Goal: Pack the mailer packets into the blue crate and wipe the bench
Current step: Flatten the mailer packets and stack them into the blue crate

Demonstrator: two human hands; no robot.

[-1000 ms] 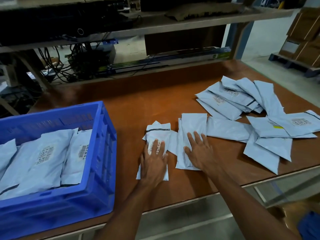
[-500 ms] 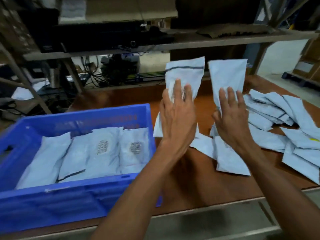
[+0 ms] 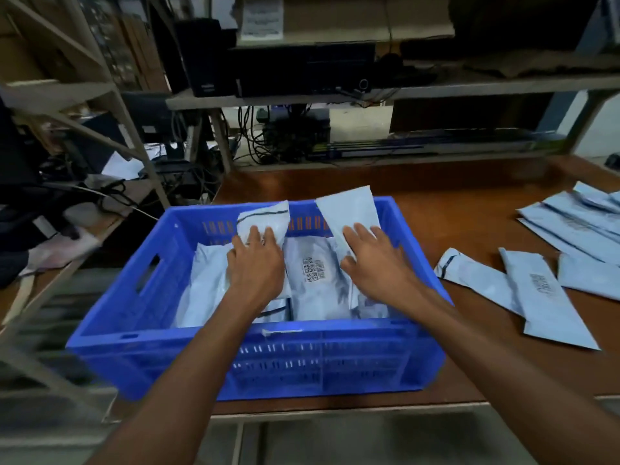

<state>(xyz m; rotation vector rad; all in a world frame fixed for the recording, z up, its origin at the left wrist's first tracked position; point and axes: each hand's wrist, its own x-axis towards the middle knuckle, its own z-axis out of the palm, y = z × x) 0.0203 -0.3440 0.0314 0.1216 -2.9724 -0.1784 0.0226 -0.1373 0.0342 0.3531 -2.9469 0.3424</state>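
Mailer pkts half-hidden by fingers

Tangled cables beneath shelf

Crate: solid blue. Mailer packets: pale grey-blue, some with black barcode labels and dark edge stripes. Surface: reddish-brown.

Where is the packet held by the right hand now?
Head view, right of centre: the right hand holds that packet tilted over the right side of the blue crate, beside the second packet in the left hand.
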